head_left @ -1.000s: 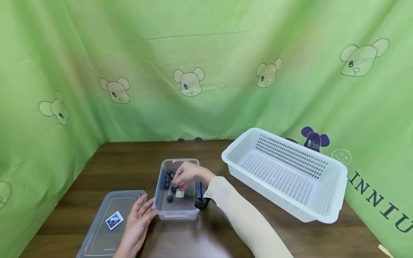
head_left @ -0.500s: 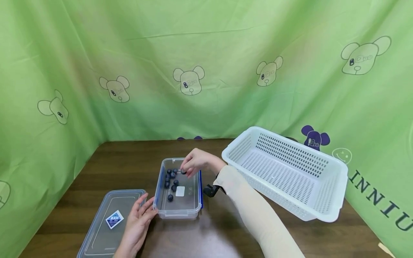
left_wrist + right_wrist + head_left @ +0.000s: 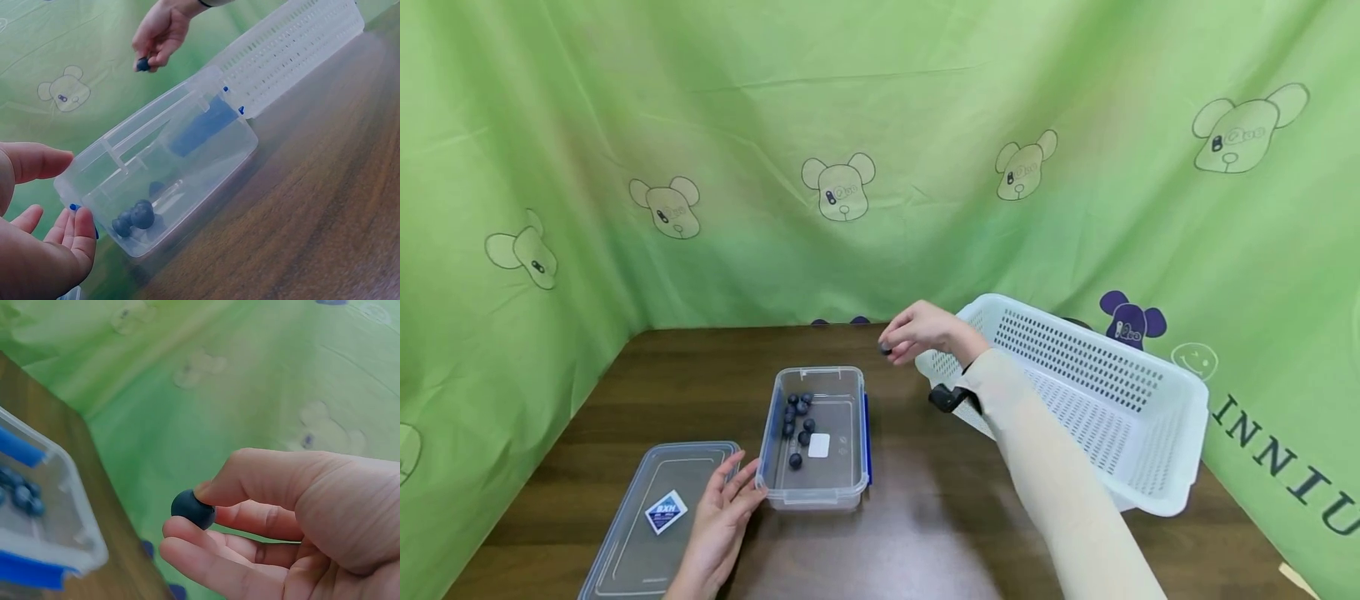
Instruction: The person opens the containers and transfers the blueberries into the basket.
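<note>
My right hand [image 3: 928,329] pinches a single blueberry [image 3: 193,509] between thumb and fingers, raised over the table between the clear box and the white basket. In the clear plastic box [image 3: 842,497] several more blueberries [image 3: 789,417] lie mostly along the left side, beside a small white label [image 3: 819,446]. My left hand [image 3: 722,521] rests at the box's front left corner with its fingers extended; in the left wrist view the fingertips [image 3: 84,222] are right by the box's end wall. The box stands uncovered, with a blue latch strip [image 3: 203,125] along its right side.
A clear lid [image 3: 625,542] with a blue and white sticker [image 3: 666,511] lies flat left of the box, partly beneath the left hand in the head view. The white perforated basket [image 3: 1150,492] stands at the right, partly behind the right forearm. A green curtain [image 3: 880,100] hangs behind the table.
My right hand has lifted the blueberry out of the box and carried it up and to the right, toward the basket. The left hand and box have stayed put.
</note>
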Motion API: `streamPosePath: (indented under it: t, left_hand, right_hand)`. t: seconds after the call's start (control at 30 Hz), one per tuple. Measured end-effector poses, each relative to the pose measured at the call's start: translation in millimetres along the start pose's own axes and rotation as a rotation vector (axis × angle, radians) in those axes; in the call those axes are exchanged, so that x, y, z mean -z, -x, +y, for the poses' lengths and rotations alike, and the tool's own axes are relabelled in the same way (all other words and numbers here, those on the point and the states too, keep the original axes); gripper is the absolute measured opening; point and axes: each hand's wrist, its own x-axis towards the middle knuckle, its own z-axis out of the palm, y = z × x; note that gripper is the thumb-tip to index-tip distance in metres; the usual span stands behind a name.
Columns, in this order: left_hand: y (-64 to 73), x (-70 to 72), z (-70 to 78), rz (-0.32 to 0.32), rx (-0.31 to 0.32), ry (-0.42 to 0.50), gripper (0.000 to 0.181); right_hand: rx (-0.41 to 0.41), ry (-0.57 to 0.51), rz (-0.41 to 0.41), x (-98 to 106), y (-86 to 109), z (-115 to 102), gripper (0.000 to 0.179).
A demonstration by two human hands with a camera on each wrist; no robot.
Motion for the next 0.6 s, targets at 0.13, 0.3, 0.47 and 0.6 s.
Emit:
streamPosePath:
  t: [0.13,0.3,0.47,0.6]
  left_hand:
    - [0.3,-0.2,0.2,0.003,0.002,-0.006,0.069]
    - [-0.4,-0.6,1.3,0.007,0.004,0.001,0.069]
    - [-0.4,-1.1,1.5,0.011,0.009,0.005,0.071]
    - [-0.6,0.1,1.1,0.01,0.008,0.018,0.068]
  right_hand:
    - [-0.002,-0.052,0.053,27.4,9.4,5.7,0.032]
    - [-0.036,-0.115,0.095,63.1,19.5,17.7,0.038]
    - [-0.081,-0.177,0.108,94.5,29.9,37.4,0.023]
    - [-0.138,-0.253,0.147,114.3,38.5,55.6,0.005]
